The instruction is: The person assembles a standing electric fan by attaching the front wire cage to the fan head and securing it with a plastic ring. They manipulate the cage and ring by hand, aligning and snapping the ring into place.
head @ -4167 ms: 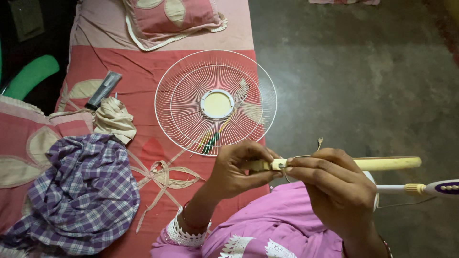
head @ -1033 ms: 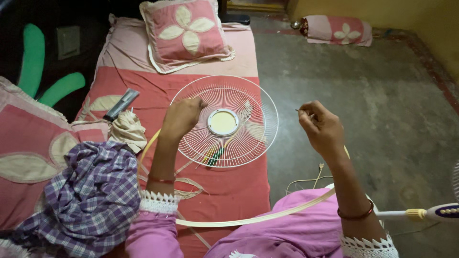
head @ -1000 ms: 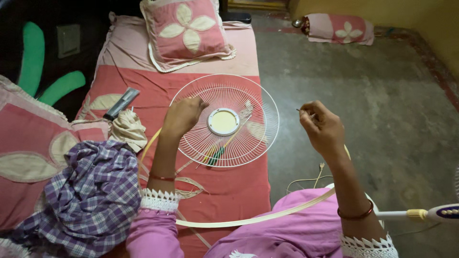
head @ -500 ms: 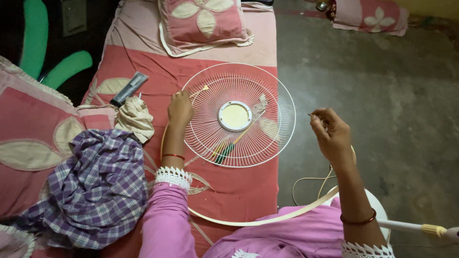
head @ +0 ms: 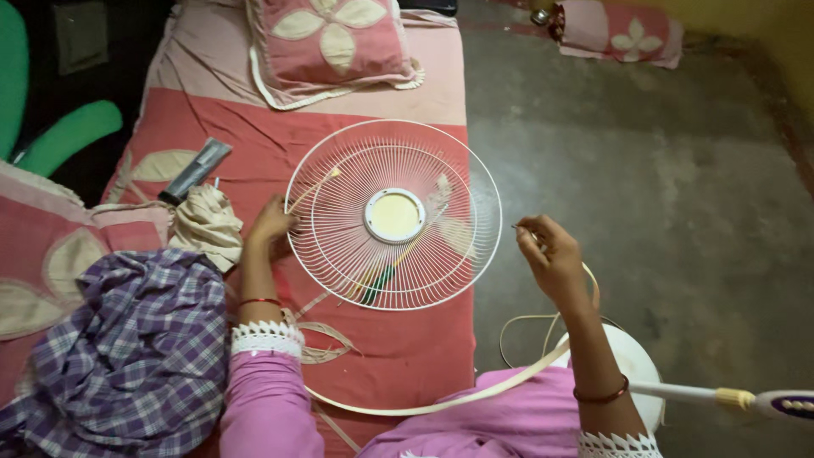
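A white wire fan guard (head: 339, 254) with a cream centre disc lies flat on the red bedcover (head: 398, 348). My left hand (head: 271, 222) rests at the guard's left rim, fingers closed on one end of a long cream plastic band (head: 441, 402). The band's tip (head: 326, 176) pokes over the wires. From there the band curves around my lap and up to my right hand (head: 551, 254). That hand is raised just right of the guard and pinches a thin metal pin (head: 517, 226). A green and yellow screwdriver (head: 381, 280) lies under the guard's wires.
A pink flowered pillow (head: 331, 38) sits at the bed's head. A purple plaid cloth (head: 136, 348), a beige cloth (head: 203, 225) and a dark flat tool (head: 195, 170) lie on the left. A white fan base (head: 632, 369) and pole (head: 687, 392) stand on the concrete floor (head: 678, 170).
My hands, earlier together on the band's ends, are now apart. In the last second my left hand slid down the guard's left rim, and the right hand dropped slightly with the pin.
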